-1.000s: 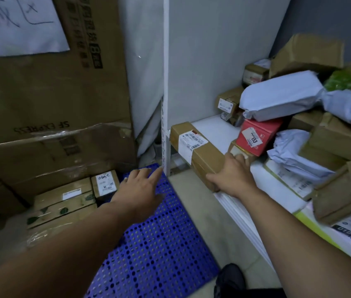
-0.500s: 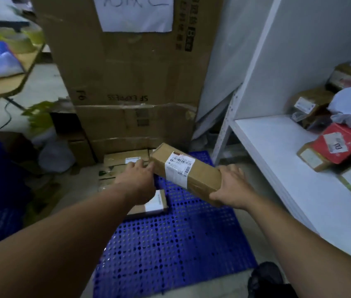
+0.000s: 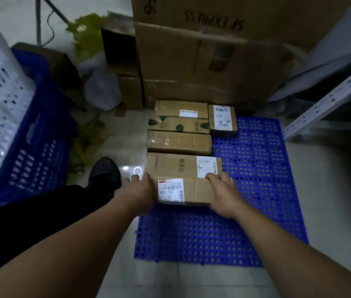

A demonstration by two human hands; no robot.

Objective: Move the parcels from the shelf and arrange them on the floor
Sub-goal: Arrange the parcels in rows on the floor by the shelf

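View: head camera, looking down at the floor.
Landmark: blue mat [image 3: 247, 190], perforated, lying flat on the tiled floor.
Held parcel [image 3: 193, 191]: long brown carton with a barcode label, over the mat's left edge, lying crosswise at the near end of the row.
Left hand [image 3: 137, 190]: grasps the carton's left end, fingers curled over its far edge.
Right hand [image 3: 224, 193]: grasps the carton's right end, fingers curled over its far edge.
Contact with the mat: cannot tell whether the carton already rests on it.
Placed row [image 3: 178, 141]: 4 long cartons side by side along the mat's left edge; the nearest one lies just beyond the held carton.
Small parcel [image 3: 222, 119]: handwritten label, at the mat's far edge, touching the row's right side.
Large cartons [image 3: 202, 61]: stacked beyond the mat's far edge.
Shelf frame [image 3: 331, 108]: right of the mat's far corner.
Crate [image 3: 30, 147]: blue, well left of the mat.
Step in hand: by my reading, setting parcel 6 down to extend the row.
Next move calls for: squaring the carton against its neighbour, then loosening both grips together.
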